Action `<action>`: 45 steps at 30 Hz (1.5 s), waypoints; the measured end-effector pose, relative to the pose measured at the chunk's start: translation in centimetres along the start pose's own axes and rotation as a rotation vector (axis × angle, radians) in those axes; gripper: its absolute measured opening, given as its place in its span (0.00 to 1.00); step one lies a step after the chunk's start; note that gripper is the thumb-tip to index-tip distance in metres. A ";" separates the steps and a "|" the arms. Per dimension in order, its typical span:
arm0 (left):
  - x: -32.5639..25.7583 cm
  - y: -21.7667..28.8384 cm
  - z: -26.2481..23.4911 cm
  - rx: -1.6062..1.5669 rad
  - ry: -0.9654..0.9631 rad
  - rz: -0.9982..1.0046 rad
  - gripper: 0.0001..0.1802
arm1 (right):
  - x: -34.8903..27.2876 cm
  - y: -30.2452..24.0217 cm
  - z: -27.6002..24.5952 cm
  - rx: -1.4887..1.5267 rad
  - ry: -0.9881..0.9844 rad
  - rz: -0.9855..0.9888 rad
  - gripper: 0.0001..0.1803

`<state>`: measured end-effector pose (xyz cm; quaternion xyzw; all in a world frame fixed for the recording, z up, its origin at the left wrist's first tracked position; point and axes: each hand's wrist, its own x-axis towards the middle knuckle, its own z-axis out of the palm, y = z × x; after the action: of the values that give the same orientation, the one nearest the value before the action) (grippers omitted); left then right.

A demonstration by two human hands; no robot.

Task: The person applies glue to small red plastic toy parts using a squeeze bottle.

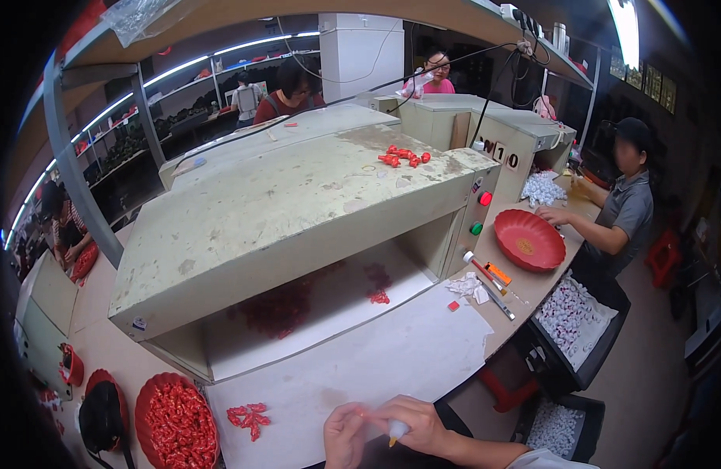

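Above the near edge of the white sheet, my left hand [345, 434] is closed in a pinch. A reddish spot shows at its fingertips, too small and blurred to name. Close beside it, my right hand [417, 422] is wrapped round a small white squeeze bottle [398, 427] with a yellowish tip that points down. The fingertips of both hands come together. To the left of my hands, several glossy red plastic figures [249, 420] lie on the white sheet [298, 391].
A red scalloped bowl [145, 414] full of red pieces stands at left. Ahead is a cream box-shaped machine [290, 211] with an open slot. On the right are a red basin [497, 231], a marker [471, 258], tissue [468, 288] and a black crate [585, 377]. A co-worker [630, 207] stands beyond.
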<state>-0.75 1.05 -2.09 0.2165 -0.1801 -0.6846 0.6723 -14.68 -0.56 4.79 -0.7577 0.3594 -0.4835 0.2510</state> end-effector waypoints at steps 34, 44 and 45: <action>-0.8 0.8 0.8 0.030 -0.041 -0.072 0.12 | -0.2 0.1 1.0 -0.092 -0.028 0.042 0.14; -0.3 1.0 0.9 0.046 -0.073 -0.080 0.11 | 0.2 0.2 0.8 -0.092 -0.030 0.067 0.14; -0.3 1.1 0.9 0.078 -0.069 -0.062 0.11 | 0.3 0.2 0.9 -0.084 -0.033 0.064 0.14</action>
<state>-0.27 1.30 -0.76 0.2241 -0.2230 -0.7047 0.6351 -13.88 -0.88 4.42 -0.7635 0.3995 -0.4471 0.2400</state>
